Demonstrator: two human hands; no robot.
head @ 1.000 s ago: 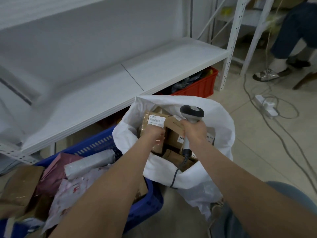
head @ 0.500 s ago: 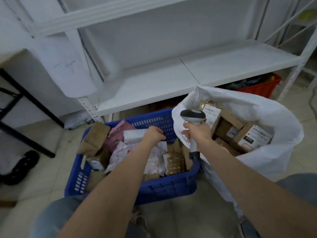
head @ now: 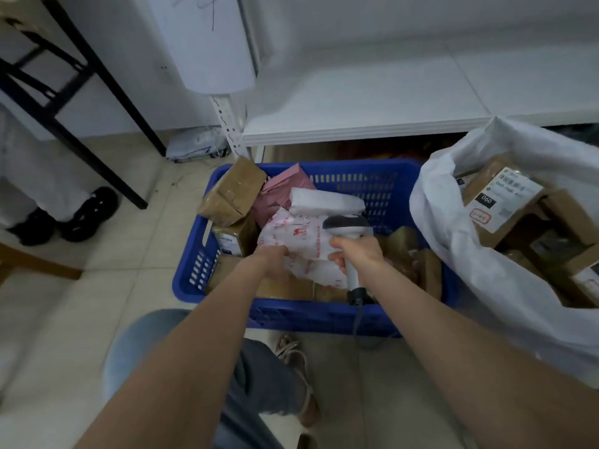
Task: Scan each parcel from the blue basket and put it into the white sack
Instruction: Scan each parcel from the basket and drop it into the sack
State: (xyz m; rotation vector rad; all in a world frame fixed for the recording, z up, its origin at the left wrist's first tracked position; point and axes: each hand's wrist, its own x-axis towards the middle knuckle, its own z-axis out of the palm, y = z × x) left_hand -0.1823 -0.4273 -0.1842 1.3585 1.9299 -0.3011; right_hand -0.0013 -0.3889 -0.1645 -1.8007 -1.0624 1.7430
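Note:
The blue basket (head: 356,314) stands on the floor in front of me, filled with several parcels. My left hand (head: 272,257) grips the edge of a white plastic mailer with red print (head: 301,241) lying on top. My right hand (head: 356,254) holds a grey handheld scanner (head: 346,226) by its handle, its head over the mailer. A brown box (head: 231,191) leans on the basket's far left corner, beside a pink mailer (head: 282,192) and a white padded parcel (head: 324,202). The white sack (head: 453,241) stands open on the right with labelled cardboard boxes (head: 499,202) inside.
A white metal shelf (head: 372,102) runs behind the basket and sack. Black table legs (head: 97,82) stand at the left, with a person's black shoes (head: 87,212) on the tiled floor. My knees and sandalled foot (head: 298,361) are below the basket.
My left hand left the sack, where it released a brown box, and came over to the basket and took hold of the white mailer. The scanner hand followed to the left.

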